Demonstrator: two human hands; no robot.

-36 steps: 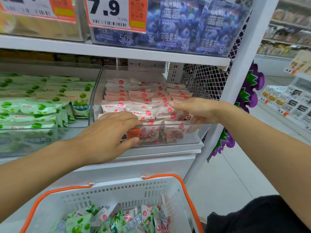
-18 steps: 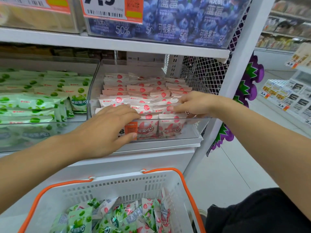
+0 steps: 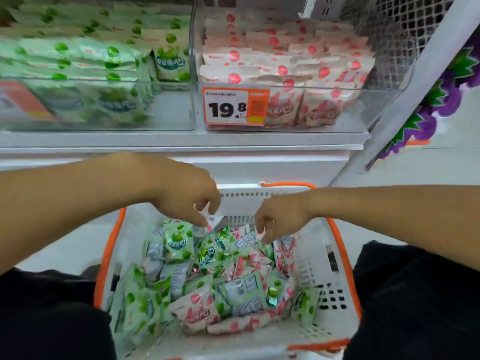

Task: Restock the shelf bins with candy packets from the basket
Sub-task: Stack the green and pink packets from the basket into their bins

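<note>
A white basket with an orange rim sits below me, holding several green and pink candy packets. My left hand hovers over the basket's far side and pinches the corner of a pale packet. My right hand reaches down beside it, fingers curled, pinching the top edge of a pink packet in the pile. Above on the shelf, a clear bin holds pink packets and the clear bin to its left holds green ones.
A price tag reading 19.8 is fixed to the front of the pink bin. A wire mesh panel and a white upright post bound the shelf on the right. My dark-clad knees flank the basket.
Both hands have left the pink bin on the shelf and dropped down into the basket. The view has tilted down with them, and each hand now pinches a packet.
</note>
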